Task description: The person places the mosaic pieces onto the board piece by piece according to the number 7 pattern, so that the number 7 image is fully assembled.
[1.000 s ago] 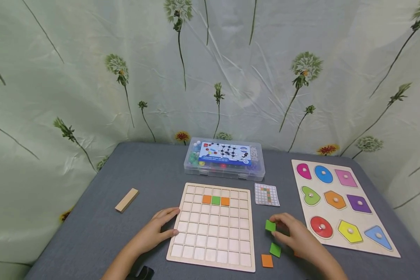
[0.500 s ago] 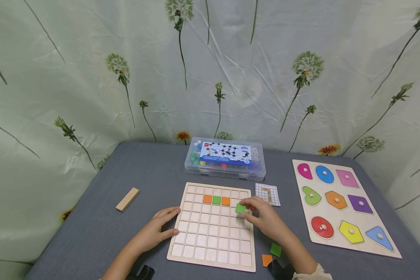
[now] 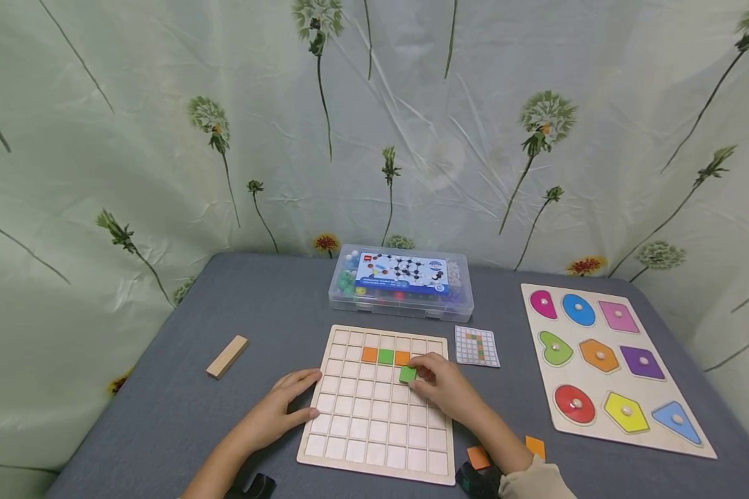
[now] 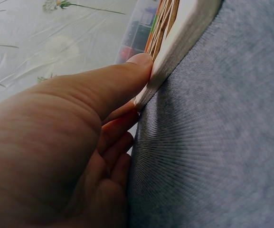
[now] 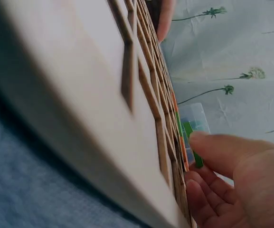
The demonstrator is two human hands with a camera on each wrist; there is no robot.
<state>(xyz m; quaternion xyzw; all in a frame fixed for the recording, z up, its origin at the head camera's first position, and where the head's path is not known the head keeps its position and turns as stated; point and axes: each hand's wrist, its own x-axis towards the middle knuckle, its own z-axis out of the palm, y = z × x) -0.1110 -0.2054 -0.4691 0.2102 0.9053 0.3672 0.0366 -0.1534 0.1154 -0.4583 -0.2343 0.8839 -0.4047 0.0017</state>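
Observation:
A wooden grid board (image 3: 374,416) lies on the table, with a row of orange, green (image 3: 385,356) and orange tiles in its upper part. My right hand (image 3: 443,388) pinches a green square tile (image 3: 408,375) between thumb and fingers, just below the right orange tile (image 3: 401,357). In the right wrist view that green tile (image 5: 193,145) stands tilted on edge close to the board's surface. My left hand (image 3: 283,405) rests against the board's left edge, thumb and fingertips touching it. The left wrist view shows the thumb (image 4: 122,78) on the board's rim (image 4: 184,42).
A small pattern card (image 3: 477,346) lies right of the board. Orange tiles (image 3: 478,457) sit by my right forearm. Behind stands a clear plastic box (image 3: 401,283). At right is a knobbed shape puzzle (image 3: 612,371), at left a wooden block (image 3: 227,356).
My right hand has carried the green tile from the table right of the board leftward, over the grid to below the right orange tile. The left hand stays in place.

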